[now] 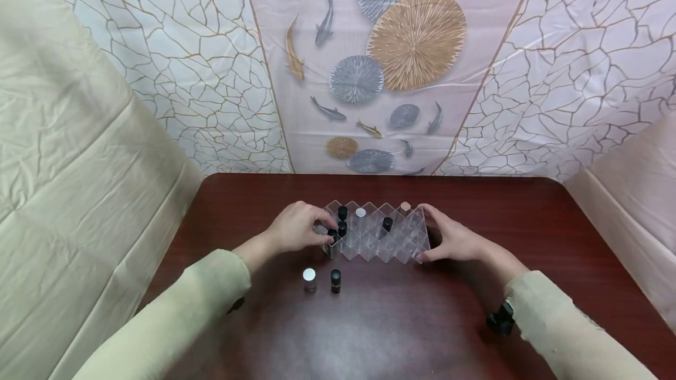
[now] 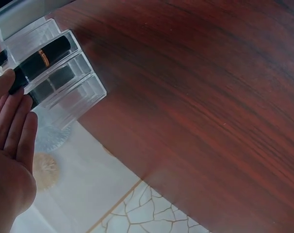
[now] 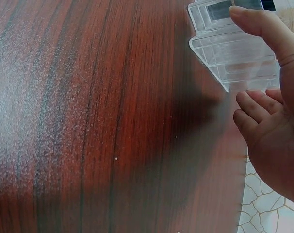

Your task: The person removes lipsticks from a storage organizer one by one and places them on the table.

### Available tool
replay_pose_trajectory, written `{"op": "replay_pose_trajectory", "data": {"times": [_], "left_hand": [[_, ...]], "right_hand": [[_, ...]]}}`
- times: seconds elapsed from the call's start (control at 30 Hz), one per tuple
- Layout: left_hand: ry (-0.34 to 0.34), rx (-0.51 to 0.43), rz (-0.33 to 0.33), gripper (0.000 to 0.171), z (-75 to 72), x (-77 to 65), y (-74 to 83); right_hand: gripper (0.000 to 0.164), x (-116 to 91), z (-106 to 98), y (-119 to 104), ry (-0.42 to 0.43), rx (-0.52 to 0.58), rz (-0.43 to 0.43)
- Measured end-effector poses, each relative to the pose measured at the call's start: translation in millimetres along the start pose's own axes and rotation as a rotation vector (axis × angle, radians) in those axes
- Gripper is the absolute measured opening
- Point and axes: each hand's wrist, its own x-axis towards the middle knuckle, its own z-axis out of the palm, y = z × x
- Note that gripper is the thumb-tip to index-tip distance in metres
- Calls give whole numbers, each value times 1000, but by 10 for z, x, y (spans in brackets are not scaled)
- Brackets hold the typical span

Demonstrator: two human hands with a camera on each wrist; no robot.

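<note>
A clear lipstick organizer (image 1: 369, 245) with diamond-shaped slots stands on the table. At its left end my left hand (image 1: 298, 227) pinches the top of a black lipstick (image 2: 44, 58) with a gold band, whose lower part sits inside a slot. My right hand (image 1: 456, 239) holds the organizer's right end, thumb at the front corner and fingers toward the back. Other slots contain black lipsticks (image 1: 342, 212), a white-capped tube (image 1: 361, 213) and a peach-topped tube (image 1: 405, 206). In front of the organizer, a white-capped clear tube (image 1: 310, 280) and a black lipstick (image 1: 335, 281) stand upright.
The dark red wooden table (image 1: 391, 321) has a glossy top. Behind it hangs a patterned cloth (image 1: 211, 75) with fish and round shapes. Pale cloth (image 1: 79, 163) rises along the left side, and more hangs on the right.
</note>
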Motion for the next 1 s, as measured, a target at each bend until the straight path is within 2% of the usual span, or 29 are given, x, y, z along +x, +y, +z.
{"op": "replay_pose_trajectory", "data": {"times": [0.37,0.63,1.0], "left_hand": [[31,-19,2,21,-143,25,103],[50,-9,18,23,-303,52,179],[60,6,48,24,-431,60,290]], "right_hand": [[103,-16,-7,-1,6,-19,18],[107,-38,-12,-37,10,-36,33],[101,-18,-5,-21,7,-6,16]]}}
